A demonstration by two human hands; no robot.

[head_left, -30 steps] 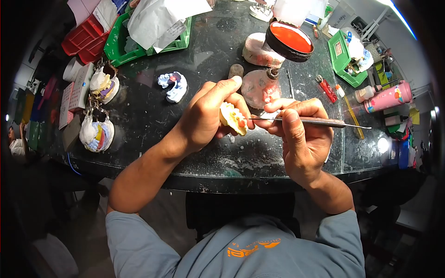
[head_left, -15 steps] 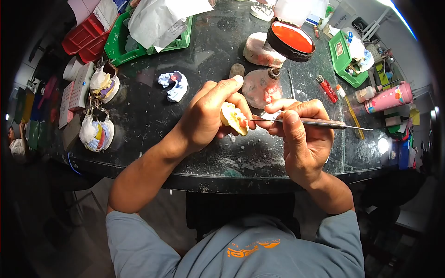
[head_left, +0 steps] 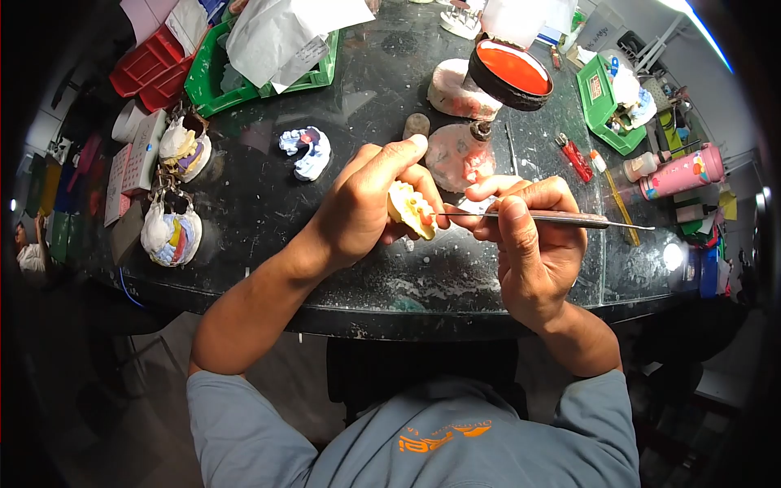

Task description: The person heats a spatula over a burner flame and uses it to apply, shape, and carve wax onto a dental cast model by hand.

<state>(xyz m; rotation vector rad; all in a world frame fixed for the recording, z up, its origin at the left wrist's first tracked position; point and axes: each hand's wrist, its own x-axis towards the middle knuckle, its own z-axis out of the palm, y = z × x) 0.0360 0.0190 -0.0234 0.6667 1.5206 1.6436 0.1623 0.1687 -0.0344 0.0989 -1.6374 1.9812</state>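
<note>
- Fingers (head_left: 423, 180) of the left hand (head_left: 354, 203) are curling around a yellow dental model (head_left: 407, 213), gripping it above the near part of the bench (head_left: 390, 57), its toothed side turning toward the right!
- Over on the other side, the right hand (head_left: 537, 248) is pinching a slim metal tool (head_left: 569, 218) between thumb and fingers, the shaft running nearly level.
- One thin end is pointing left at a small pinkish spot on the model; whether it is actually touching, I cannot tell. The opposite end is sticking out well past the hand.
- Just beyond the hands, a round plaster block (head_left: 455, 154) is sitting with pink stains showing, and a second plaster block (head_left: 457, 88) is resting behind it.
- Near that one, a black-rimmed dish (head_left: 521, 102) is showing off a bright orange-red inside.
- Left of the hands, a pale blue arch model (head_left: 313, 163) is lying apart, while two mounted models are standing farther left, an upper one (head_left: 185, 150) and a lower one (head_left: 169, 237).
- Out right, a red-handled tool (head_left: 576, 160) is lying near a yellow stick (head_left: 622, 210), and a pink bottle (head_left: 682, 171) is lying beyond them.
</note>
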